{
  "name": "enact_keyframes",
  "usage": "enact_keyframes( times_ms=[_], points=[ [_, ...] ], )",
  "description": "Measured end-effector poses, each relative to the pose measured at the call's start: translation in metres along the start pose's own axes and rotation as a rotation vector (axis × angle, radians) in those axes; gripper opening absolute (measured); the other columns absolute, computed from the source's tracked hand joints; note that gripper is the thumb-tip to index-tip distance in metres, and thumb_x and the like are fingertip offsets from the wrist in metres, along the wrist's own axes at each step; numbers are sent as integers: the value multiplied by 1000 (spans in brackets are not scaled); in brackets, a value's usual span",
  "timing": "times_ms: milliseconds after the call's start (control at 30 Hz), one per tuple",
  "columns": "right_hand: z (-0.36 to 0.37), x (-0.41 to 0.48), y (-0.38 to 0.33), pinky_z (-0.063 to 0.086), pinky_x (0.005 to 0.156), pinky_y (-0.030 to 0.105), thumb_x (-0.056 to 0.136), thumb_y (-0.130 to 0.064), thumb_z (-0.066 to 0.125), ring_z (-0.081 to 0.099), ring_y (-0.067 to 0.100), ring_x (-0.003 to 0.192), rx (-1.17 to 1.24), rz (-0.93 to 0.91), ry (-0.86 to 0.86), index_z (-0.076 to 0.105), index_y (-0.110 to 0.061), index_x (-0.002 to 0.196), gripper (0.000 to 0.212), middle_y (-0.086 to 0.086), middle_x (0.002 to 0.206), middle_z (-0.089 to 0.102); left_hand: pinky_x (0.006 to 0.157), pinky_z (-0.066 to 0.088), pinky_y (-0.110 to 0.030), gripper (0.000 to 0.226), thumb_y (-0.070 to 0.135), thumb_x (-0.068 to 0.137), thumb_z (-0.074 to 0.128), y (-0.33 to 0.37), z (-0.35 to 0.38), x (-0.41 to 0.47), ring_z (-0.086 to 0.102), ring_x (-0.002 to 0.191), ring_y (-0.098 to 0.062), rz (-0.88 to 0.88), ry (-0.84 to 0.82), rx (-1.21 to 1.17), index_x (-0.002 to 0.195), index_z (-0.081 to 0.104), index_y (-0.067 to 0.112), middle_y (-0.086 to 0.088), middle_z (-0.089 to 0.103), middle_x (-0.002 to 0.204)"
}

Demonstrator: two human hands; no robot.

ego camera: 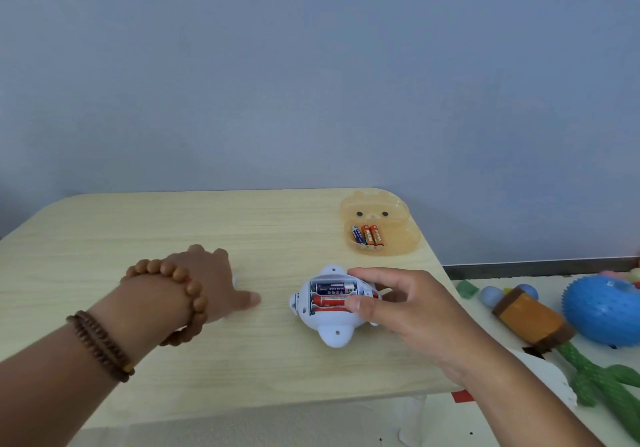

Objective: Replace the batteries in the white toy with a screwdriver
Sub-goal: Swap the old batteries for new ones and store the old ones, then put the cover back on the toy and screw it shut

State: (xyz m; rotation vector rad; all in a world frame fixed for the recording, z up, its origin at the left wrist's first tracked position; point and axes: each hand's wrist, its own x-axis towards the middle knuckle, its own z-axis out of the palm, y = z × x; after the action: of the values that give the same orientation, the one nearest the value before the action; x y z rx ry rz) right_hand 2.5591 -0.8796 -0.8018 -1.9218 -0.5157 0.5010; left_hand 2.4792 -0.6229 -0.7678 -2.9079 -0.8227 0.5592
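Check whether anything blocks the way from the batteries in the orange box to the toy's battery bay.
Only bare table lies between the orange box and the white toy. The cover is off, but three batteries fill the bay.

The right side of the white toy [335,333] is covered by the right hand [412,308]. The fingers of the left hand [204,280] are concealed beneath its back — any held item cannot be determined. Labels on the batteries [330,301] are illegible

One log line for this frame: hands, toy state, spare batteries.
left hand palm-down on table, grip unclear | right hand grips white toy | compartment open, three batteries inside | three spares in orange box
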Motion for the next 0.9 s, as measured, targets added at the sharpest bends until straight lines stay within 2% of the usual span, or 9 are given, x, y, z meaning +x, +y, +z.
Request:
enact_keyframes(
  times_ms=[100,233,300,400,467,533,600,700,900],
  points=[
    [0,1,2,48,75,15,85,-34,79,66,-8,75,-8,-10,-5,73,-38,122,37,-18,103,78,72,48,-27,57,61,83,59,-10,-4,3,66,92,-19,50,12,-13,115,59,12,-4,65,103],
    [0,1,5,53,85,23,83,-39,80,69,-4,88,-18,-25,-3,72,-38,122,40,-19,108,77,79,53,-27,40,45,81,66,-15,-3,6,67,88,-15,124,84,-93,113,63,20,2,70,94],
    [-1,1,6,57,94,31,80,-48,80,71,0,97,-24,-34,-10,72,-39,123,45,-20,111,76,79,51,-27,37,41,80,71,-15,-5,8,64,87,-11,210,160,-296,114,61,29,7,66,97],
    [0,0,6,55,101,38,71,-63,75,70,2,105,-43,-72,-27,70,-38,126,61,-19,117,75,84,54,-24,42,34,79,79,-7,-9,5,64,94,-3,496,284,-657,115,59,44,13,64,111],
    [1,-2,6,53,103,41,73,-64,75,69,3,108,-48,-89,-37,69,-38,128,61,-19,117,75,87,57,-24,45,20,81,81,5,-13,-4,64,106,-4,695,263,-903,115,62,42,12,65,118],
    [0,-2,7,53,103,43,79,-59,76,70,6,108,-55,-101,-44,68,-37,128,54,-19,117,75,90,57,-24,48,8,82,80,17,-15,-13,64,113,-7,805,209,-1043,118,63,35,11,65,122],
    [0,-2,7,52,104,43,80,-57,77,69,4,110,-60,-103,-43,68,-37,129,54,-20,118,74,93,56,-25,51,5,82,80,24,-13,-15,63,116,-8,860,192,-1049,121,63,32,14,65,125],
    [1,-2,9,50,107,42,74,-66,73,66,1,115,-72,-118,-34,66,-37,131,64,-20,123,73,95,56,-28,51,6,81,81,29,-8,-15,62,117,-8,896,180,-1011,121,64,31,16,63,125],
    [2,-1,11,52,105,42,72,-67,73,68,3,112,-60,-127,-35,66,-35,132,68,-19,121,73,93,57,-26,54,4,78,83,28,-7,-16,62,117,-7,890,180,-1035,121,65,31,17,64,124]
  ],
)
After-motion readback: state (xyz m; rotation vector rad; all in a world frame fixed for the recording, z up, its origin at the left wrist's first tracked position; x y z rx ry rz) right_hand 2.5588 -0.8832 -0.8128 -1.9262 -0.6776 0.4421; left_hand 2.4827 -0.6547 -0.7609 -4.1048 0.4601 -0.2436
